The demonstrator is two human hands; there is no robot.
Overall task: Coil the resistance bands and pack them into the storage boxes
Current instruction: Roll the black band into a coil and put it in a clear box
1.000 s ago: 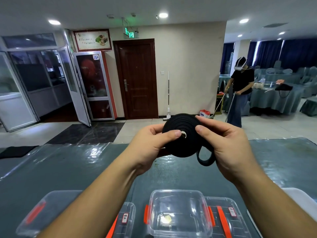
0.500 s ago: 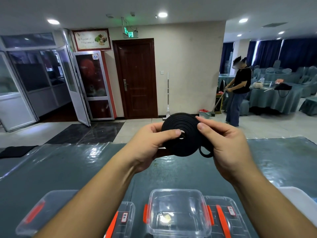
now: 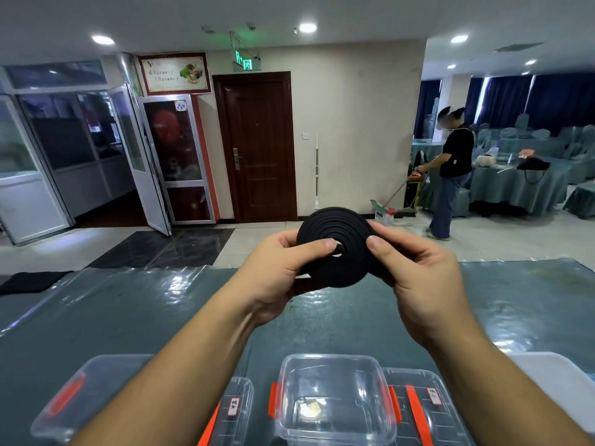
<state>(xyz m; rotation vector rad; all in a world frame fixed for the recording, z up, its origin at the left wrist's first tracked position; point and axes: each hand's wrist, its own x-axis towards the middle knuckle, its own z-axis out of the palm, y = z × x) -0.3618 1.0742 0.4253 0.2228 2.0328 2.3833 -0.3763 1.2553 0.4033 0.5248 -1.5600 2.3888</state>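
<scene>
A black resistance band (image 3: 335,236) is wound into a flat round coil and held up in the air over the table. My left hand (image 3: 277,275) pinches it from the left, thumb on the coil's face near the small centre hole. My right hand (image 3: 421,284) grips the right edge, thumb on the face, fingers behind. An open clear storage box (image 3: 335,400) with orange latches stands at the near table edge, below the coil. It holds only a small yellowish scrap.
Clear lids or boxes with orange clips lie left (image 3: 64,403) and right (image 3: 425,410) of the open box. The table (image 3: 515,310) has a glossy teal cover. A white object (image 3: 553,384) sits at the right. Beyond, a person (image 3: 450,175) sweeps the floor.
The loose loop that hung at the coil's lower right has been wound in. Both hands stay in about the same place. The person in the background has stepped right.
</scene>
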